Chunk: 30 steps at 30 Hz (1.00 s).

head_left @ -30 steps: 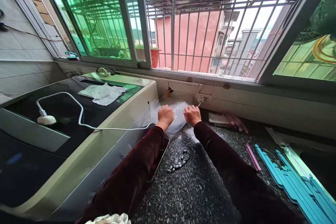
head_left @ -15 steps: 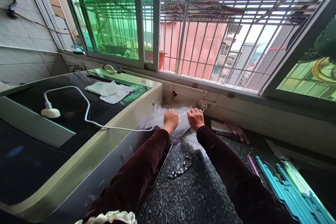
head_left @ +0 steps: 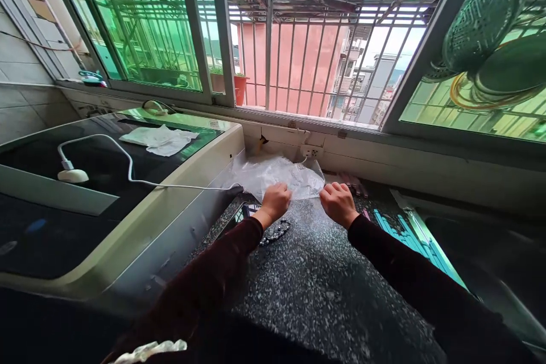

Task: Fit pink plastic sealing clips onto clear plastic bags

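Observation:
A crumpled clear plastic bag (head_left: 273, 173) stretches across the back of the speckled dark countertop (head_left: 315, 273). My left hand (head_left: 276, 202) is closed on the bag's near edge. At the bag's right corner, my right hand (head_left: 338, 202) is closed too, gripping the plastic. Under my left wrist lies a beaded bracelet (head_left: 277, 233), partly covered by the arm. A phone (head_left: 241, 215) with its screen lit rests beside it, also partly hidden by the sleeve.
A washing machine (head_left: 205, 156) stands at left, with a white cable (head_left: 187, 186), a charger (head_left: 73, 176) and tissues (head_left: 164, 139) on its lid. Turquoise strips (head_left: 409, 236) lie at right beside a dark sink (head_left: 478, 250). A wall socket (head_left: 313, 152) sits below the barred window.
My hands have moved a little apart and nearer, drawing the bag's edge between them. More of the bag shows spread out. The camera view has shifted right.

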Each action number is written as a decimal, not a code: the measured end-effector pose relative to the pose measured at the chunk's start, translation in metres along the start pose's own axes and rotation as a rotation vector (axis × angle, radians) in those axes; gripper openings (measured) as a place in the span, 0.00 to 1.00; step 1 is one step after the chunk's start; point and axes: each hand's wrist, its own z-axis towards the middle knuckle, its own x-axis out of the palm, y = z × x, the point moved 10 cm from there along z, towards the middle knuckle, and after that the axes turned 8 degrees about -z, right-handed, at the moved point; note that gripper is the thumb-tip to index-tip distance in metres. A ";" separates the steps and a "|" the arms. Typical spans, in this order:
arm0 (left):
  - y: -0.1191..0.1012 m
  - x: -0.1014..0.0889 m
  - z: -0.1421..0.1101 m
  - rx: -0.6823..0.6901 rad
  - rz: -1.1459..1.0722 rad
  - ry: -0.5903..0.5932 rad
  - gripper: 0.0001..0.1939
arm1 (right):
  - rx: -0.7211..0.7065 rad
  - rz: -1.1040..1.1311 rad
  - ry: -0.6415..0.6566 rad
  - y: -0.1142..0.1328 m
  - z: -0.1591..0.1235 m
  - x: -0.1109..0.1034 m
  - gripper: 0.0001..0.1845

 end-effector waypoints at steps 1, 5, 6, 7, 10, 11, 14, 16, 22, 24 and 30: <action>-0.012 0.003 -0.006 0.028 -0.003 0.014 0.10 | 0.002 0.000 -0.005 -0.002 -0.013 -0.006 0.12; -0.056 0.011 -0.034 0.159 -0.009 0.037 0.10 | 0.026 0.011 -0.017 -0.009 -0.068 -0.031 0.13; -0.066 0.012 -0.042 0.194 -0.010 0.035 0.11 | 0.035 0.020 -0.011 -0.010 -0.082 -0.036 0.13; -0.076 0.013 -0.051 0.228 -0.012 0.032 0.11 | 0.048 0.032 -0.002 -0.011 -0.095 -0.041 0.13; -0.101 0.014 -0.075 0.322 -0.011 0.004 0.11 | 0.080 0.073 0.021 -0.011 -0.129 -0.052 0.12; -0.107 0.013 -0.084 0.350 -0.007 -0.009 0.11 | 0.088 0.085 0.022 -0.010 -0.139 -0.056 0.12; -0.123 0.011 -0.108 0.430 0.015 -0.044 0.11 | 0.107 0.107 0.014 -0.008 -0.163 -0.060 0.11; -0.131 0.009 -0.123 0.479 0.027 -0.057 0.10 | 0.110 0.114 0.015 -0.006 -0.175 -0.059 0.10; -0.145 0.000 -0.164 0.557 0.017 -0.061 0.10 | 0.075 0.145 0.036 0.006 -0.187 -0.048 0.11; -0.151 -0.005 -0.178 0.584 0.014 -0.069 0.10 | 0.060 0.159 0.034 0.012 -0.187 -0.048 0.11; -0.163 -0.018 -0.205 0.590 0.015 -0.117 0.10 | 0.079 0.213 0.047 0.016 -0.184 -0.045 0.09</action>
